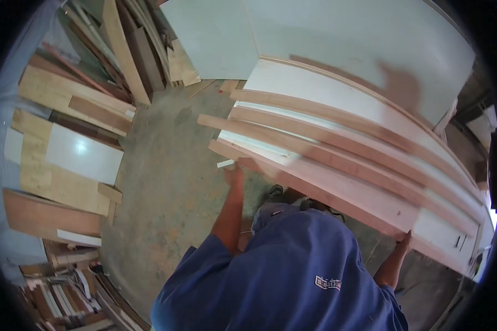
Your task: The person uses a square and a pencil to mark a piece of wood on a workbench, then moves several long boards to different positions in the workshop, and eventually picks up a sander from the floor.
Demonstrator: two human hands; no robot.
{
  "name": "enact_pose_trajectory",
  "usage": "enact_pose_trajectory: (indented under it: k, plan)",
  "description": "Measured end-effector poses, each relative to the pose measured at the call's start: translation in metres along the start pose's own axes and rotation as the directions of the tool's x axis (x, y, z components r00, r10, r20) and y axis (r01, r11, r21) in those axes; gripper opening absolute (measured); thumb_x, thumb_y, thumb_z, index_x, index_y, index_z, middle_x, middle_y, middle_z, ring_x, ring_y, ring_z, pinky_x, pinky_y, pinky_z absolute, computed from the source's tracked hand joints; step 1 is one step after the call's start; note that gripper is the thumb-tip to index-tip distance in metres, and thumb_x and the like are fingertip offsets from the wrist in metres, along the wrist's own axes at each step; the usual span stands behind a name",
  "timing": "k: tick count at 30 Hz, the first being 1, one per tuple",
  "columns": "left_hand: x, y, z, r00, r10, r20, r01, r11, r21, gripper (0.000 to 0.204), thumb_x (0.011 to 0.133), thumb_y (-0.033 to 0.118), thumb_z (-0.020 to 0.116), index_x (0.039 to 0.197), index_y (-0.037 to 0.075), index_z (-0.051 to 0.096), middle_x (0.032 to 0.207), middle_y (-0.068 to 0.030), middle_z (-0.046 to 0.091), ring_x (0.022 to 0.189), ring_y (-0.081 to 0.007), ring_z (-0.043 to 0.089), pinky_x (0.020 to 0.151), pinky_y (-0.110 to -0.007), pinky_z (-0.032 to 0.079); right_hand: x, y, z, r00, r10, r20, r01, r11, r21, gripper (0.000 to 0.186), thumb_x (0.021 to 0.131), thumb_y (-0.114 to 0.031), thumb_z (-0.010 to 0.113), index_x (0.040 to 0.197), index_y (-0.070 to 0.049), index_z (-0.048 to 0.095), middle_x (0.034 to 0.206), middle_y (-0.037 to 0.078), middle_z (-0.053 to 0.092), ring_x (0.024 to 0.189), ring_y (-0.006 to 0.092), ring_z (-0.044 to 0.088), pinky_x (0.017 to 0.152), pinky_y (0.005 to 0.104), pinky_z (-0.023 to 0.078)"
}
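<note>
My left hand (233, 175) is closed at the near left end of a stack of long wooden boards. A small white strip (225, 164) sticks out from its fingers, and its fingertips reach the nearest board's edge. Farther right, my right hand (405, 243) grips the near edge of that nearest wooden board (315, 185); its fingers are partly hidden by the wood. Behind it lie another long board (337, 150) and more narrow strips (337, 124), roughly parallel on a white panel (315, 83).
Large pale panels (337, 33) stand upright behind the boards. At left, wood offcuts (66, 165) and a glossy white sheet (85, 151) are stacked, with boards leaning at far left (127, 49). Concrete floor (160, 160) lies between. More scraps (66, 298) fill the lower left.
</note>
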State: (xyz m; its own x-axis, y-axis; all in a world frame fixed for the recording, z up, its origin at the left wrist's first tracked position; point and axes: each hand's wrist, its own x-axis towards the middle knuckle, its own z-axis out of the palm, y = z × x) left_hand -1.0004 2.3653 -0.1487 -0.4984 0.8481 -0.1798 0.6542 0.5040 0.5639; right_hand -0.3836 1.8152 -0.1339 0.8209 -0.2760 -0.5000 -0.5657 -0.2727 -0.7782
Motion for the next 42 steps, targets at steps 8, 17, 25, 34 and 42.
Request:
enact_pose_trajectory:
  k: [8,17,25,34,42]
  plan:
    - [0.13,0.002,-0.052,0.91,0.371,-0.185,-0.357,0.928,0.104,0.055,0.091,0.041,0.064,0.122,-0.004,0.065,0.125,-0.0279,0.065,0.115,-0.0429,0.064,0.099,-0.05,0.05,0.001,0.012,0.008,0.994,-0.016,0.104,-0.006,0.98,0.199,0.036,0.09,-0.032,0.074,0.11,-0.004,0.066,0.092,0.009,0.067,0.074,0.0266,0.067,0.058,0.0386,0.055]
    - [0.17,0.055,-0.046,0.844,0.45,0.292,-0.493,0.866,0.09,0.027,0.083,0.026,0.066,0.098,0.007,0.077,0.099,-0.0235,0.072,0.094,-0.04,0.07,0.083,-0.05,0.055,-0.014,0.007,0.024,0.985,0.097,0.143,-0.118,0.982,0.146,0.035,0.089,-0.024,0.077,0.114,-0.004,0.063,0.094,0.011,0.068,0.077,0.0284,0.07,0.056,0.0422,0.057]
    - [0.176,0.047,-0.058,0.789,0.536,0.3,-0.575,0.816,0.055,0.028,0.079,0.029,0.067,0.086,0.005,0.078,0.086,-0.023,0.072,0.081,-0.0407,0.071,0.076,-0.049,0.056,-0.003,0.027,0.025,0.974,0.137,0.183,-0.167,0.973,0.16,0.025,0.098,-0.041,0.065,0.106,-0.018,0.058,0.1,0.006,0.065,0.087,0.0281,0.066,0.062,0.0419,0.052]
    - [0.24,0.019,-0.059,0.55,0.71,0.44,-0.823,0.551,0.14,0.031,0.09,0.036,0.067,0.098,0.007,0.076,0.089,-0.013,0.074,0.085,-0.0344,0.068,0.078,-0.048,0.051,-0.015,0.027,0.048,0.941,0.053,0.334,-0.176,0.921,0.348,0.032,0.095,-0.031,0.069,0.119,-0.012,0.061,0.098,0.005,0.066,0.079,0.0201,0.067,0.056,0.0362,0.055]
    - [0.231,0.042,-0.054,0.586,0.423,0.691,-0.576,0.818,-0.013,0.032,0.096,0.027,0.065,0.083,-0.003,0.066,0.078,-0.0039,0.063,0.072,-0.016,0.058,0.066,-0.041,0.047,-0.056,-0.003,0.052,0.986,-0.062,-0.153,0.019,0.964,-0.264,0.049,0.082,-0.04,0.08,0.115,-0.004,0.071,0.099,0.015,0.073,0.077,0.0269,0.071,0.062,0.0384,0.059]
